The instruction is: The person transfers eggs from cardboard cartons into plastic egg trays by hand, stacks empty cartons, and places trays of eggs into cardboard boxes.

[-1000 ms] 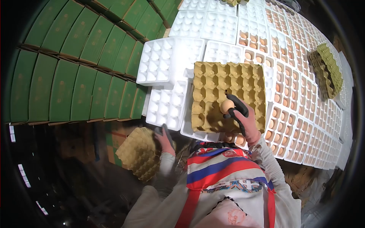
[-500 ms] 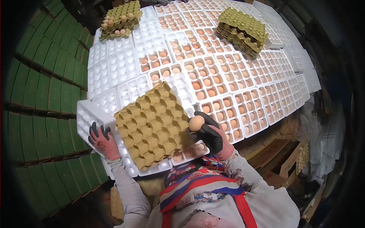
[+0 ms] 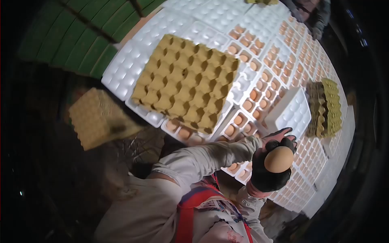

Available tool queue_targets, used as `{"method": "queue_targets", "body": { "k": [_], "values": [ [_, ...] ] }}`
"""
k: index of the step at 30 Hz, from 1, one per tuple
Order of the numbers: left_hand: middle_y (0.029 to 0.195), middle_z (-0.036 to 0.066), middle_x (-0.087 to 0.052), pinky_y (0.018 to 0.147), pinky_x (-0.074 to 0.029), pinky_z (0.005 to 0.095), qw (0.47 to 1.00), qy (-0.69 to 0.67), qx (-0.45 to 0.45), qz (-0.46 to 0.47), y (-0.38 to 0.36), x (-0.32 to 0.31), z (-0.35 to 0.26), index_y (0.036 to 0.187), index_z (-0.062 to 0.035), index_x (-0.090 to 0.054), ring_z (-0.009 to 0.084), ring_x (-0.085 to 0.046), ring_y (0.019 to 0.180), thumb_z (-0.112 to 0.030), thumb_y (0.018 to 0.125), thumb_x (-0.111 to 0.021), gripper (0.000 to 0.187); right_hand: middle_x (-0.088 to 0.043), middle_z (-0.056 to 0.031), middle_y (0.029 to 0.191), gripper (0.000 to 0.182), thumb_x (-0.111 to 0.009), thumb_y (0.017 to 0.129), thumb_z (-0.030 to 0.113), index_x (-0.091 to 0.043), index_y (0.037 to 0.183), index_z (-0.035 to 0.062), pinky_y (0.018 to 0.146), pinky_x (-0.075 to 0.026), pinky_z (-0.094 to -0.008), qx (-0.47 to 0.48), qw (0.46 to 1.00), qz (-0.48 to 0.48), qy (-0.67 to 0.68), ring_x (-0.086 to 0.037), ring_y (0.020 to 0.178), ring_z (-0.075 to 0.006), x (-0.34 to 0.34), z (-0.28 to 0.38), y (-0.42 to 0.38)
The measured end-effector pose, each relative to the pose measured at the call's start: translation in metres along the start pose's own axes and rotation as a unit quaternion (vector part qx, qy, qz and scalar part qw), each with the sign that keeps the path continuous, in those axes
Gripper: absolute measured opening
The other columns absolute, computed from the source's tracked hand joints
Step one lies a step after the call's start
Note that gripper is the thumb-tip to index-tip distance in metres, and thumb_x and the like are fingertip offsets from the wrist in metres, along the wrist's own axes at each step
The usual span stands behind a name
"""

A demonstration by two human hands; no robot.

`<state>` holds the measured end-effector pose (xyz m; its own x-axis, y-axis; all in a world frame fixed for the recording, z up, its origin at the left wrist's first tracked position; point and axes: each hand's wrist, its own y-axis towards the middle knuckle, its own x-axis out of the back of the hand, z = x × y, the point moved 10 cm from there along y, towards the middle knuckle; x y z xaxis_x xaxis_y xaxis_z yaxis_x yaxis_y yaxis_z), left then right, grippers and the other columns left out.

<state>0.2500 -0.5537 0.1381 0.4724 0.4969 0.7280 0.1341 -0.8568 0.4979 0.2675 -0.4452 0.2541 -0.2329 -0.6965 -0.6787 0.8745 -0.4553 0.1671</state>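
My right hand (image 3: 267,172), in a dark-palmed glove, is raised close to the camera and closed around a brown egg (image 3: 278,159). Just behind it my left hand (image 3: 279,137), gloved in pink and black, grips the lower edge of a tilted white foam egg tray (image 3: 291,112); some of its fingers are hidden by my right hand. That tray leans over rows of foam trays filled with eggs (image 3: 265,91). To the left, a brown pulp egg tray (image 3: 186,81) with bare cups lies on top of white trays.
A stack of pulp trays (image 3: 324,107) stands on the right. Another person's hand (image 3: 317,33) is at the far table edge. Green boxes (image 3: 93,30) are piled at the upper left. More pulp trays (image 3: 95,119) sit below the table's left edge.
My left hand has carried the white foam tray from the left across to the right, over the filled trays. My right hand still holds the egg, now nearer the camera. The view has turned.
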Motion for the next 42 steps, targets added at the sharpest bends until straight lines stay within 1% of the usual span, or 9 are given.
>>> {"method": "queue_targets", "body": {
  "k": [6,11,15,17,23,32,35,39,42],
  "values": [
    [0.106,0.016,-0.063,0.082,-0.049,0.0422,0.917,0.141,0.157,-0.337,-0.254,0.212,-0.014,0.107,-0.0063,-0.065,0.034,-0.06,0.096,-0.022,0.077,-0.069,0.033,-0.057,-0.0214,0.121,0.07,-0.074,0.069,0.017,-0.044,0.128,-0.0054,0.087,-0.048,-0.04,-0.307,0.905,0.287,0.067,-0.06,0.103,-0.0301,-0.081,-0.125,-0.072],
    [0.12,0.018,-0.059,0.091,-0.047,0.0333,0.462,0.014,0.413,-0.785,-0.513,0.228,-0.059,0.12,0.009,-0.055,0.025,-0.059,0.106,0.001,0.084,-0.058,0.037,-0.053,-0.0211,0.122,0.078,-0.077,0.067,0.035,-0.044,0.126,-0.0049,0.091,-0.047,-0.0399,-0.505,0.807,0.306,-0.019,-0.057,0.11,-0.0294,-0.065,-0.245,-0.176],
    [0.125,0.015,-0.057,0.095,-0.045,0.0316,0.433,-0.015,0.626,-0.648,-0.612,0.098,-0.061,0.124,0.0075,-0.054,0.0217,-0.056,0.112,0.001,0.087,-0.055,0.037,-0.064,-0.0086,0.104,0.039,-0.057,0.084,0.012,-0.056,0.121,0.0004,0.08,-0.049,-0.0282,-0.557,0.764,0.172,-0.278,-0.06,0.094,-0.0169,0.095,-0.354,-0.275],
    [0.127,0.015,-0.056,0.096,-0.044,0.0317,0.381,-0.055,0.693,-0.61,-0.664,-0.025,-0.078,0.127,0.0069,-0.052,0.0229,-0.055,0.115,0.001,0.087,-0.056,0.04,-0.065,-0.0104,0.1,0.035,-0.055,0.092,0.029,-0.059,0.117,0.0043,0.069,-0.051,-0.0315,-0.283,0.618,0.492,-0.544,-0.062,0.09,-0.0195,0.229,-0.402,-0.313],
    [0.131,0.017,-0.054,0.103,-0.04,0.0356,0.3,-0.084,0.767,-0.561,-0.712,-0.169,-0.121,0.133,0.004,-0.048,0.0254,-0.052,0.121,-0.004,0.089,-0.058,0.046,-0.065,-0.0118,0.097,0.039,-0.055,0.092,0.032,-0.058,0.118,0.0039,0.069,-0.05,-0.0364,-0.427,0.375,0.19,-0.801,-0.062,0.086,-0.0217,0.585,-0.401,-0.295],
    [0.135,0.023,-0.048,0.107,-0.035,0.0423,0.43,-0.079,0.811,-0.39,-0.654,-0.218,-0.095,0.133,0.0049,-0.047,0.0353,-0.046,0.126,-0.015,0.082,-0.058,0.056,-0.066,-0.0139,0.092,0.045,-0.056,0.092,0.037,-0.057,0.121,0.0033,0.071,-0.049,-0.0437,-0.363,0.085,0.305,-0.876,-0.062,0.079,-0.025,0.849,-0.445,-0.252],
    [0.138,0.023,-0.045,0.108,-0.034,0.0438,0.426,-0.071,0.82,-0.375,-0.653,-0.224,-0.104,0.133,0.0034,-0.046,0.0361,-0.043,0.129,-0.016,0.088,-0.053,0.05,-0.066,-0.0146,0.09,0.047,-0.056,0.092,0.039,-0.057,0.122,0.0031,0.071,-0.049,-0.0462,-0.373,0.198,0.251,-0.871,-0.062,0.076,-0.0261,0.86,-0.453,-0.266],
    [0.133,0.024,-0.048,0.106,-0.035,0.0434,0.419,-0.069,0.825,-0.372,-0.669,-0.241,-0.086,0.13,0.0037,-0.049,0.0395,-0.046,0.124,-0.012,0.081,-0.063,0.053,-0.066,-0.0185,0.095,0.055,-0.061,0.087,0.047,-0.059,0.118,0.0014,0.074,-0.049,-0.046,-0.405,0.679,-0.269,-0.55,-0.063,0.083,-0.0335,0.789,-0.467,-0.295],
    [0.132,0.025,-0.047,0.106,-0.035,0.0441,0.439,-0.031,0.823,-0.359,-0.68,-0.225,-0.081,0.13,0.0015,-0.049,0.0415,-0.044,0.124,-0.01,0.082,-0.065,0.052,-0.064,-0.0155,0.101,0.047,-0.06,0.089,0.038,-0.058,0.119,0.0022,0.082,-0.046,-0.0426,-0.484,0.745,-0.161,-0.43,-0.059,0.094,-0.0295,0.62,-0.517,-0.312]
  ]
}}
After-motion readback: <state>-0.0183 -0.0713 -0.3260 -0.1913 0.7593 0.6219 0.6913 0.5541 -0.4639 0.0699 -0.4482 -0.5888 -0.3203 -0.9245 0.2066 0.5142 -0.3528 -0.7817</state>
